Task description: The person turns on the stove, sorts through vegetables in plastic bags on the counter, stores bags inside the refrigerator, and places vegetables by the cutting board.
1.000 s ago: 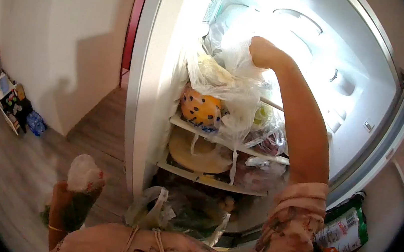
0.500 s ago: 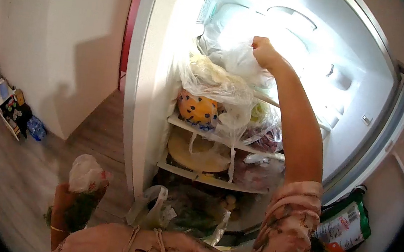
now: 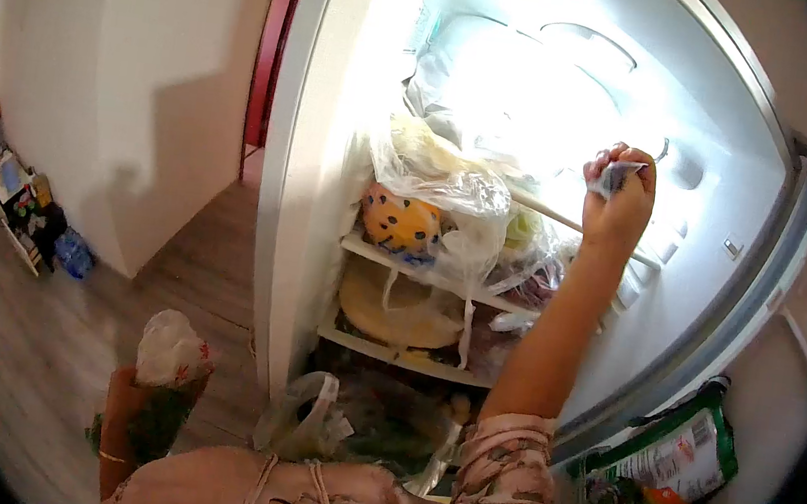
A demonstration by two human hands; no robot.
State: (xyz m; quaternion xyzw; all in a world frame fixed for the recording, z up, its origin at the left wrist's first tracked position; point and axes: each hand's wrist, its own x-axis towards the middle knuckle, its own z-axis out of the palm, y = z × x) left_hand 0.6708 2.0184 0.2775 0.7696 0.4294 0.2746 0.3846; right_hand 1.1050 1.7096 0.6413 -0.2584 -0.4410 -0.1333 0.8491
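My right hand (image 3: 622,210) is raised inside the open fridge (image 3: 732,202), its fingers curled around a small dark and whitish packet (image 3: 616,179) whose contents I cannot make out. To the left of that hand, clear plastic bags (image 3: 444,171) cover the shelf, with a spotted orange bowl (image 3: 397,219) partly beneath them. Low at the left, outside the fridge, my left hand (image 3: 126,394) holds a white plastic bag (image 3: 172,350) with green leaves (image 3: 156,423); its fingers are mostly hidden.
Below sits a shelf holding a large pale round item (image 3: 397,307). A plastic bag (image 3: 313,412) hangs over the bottom compartment. Green packages (image 3: 676,457) stand in the open door at the right. A wall (image 3: 167,42) and wooden floor (image 3: 28,357) lie to the left.
My right hand has moved right and down from the upper bags, and a small packet now shows in its grip. My left hand stays low with its bag.
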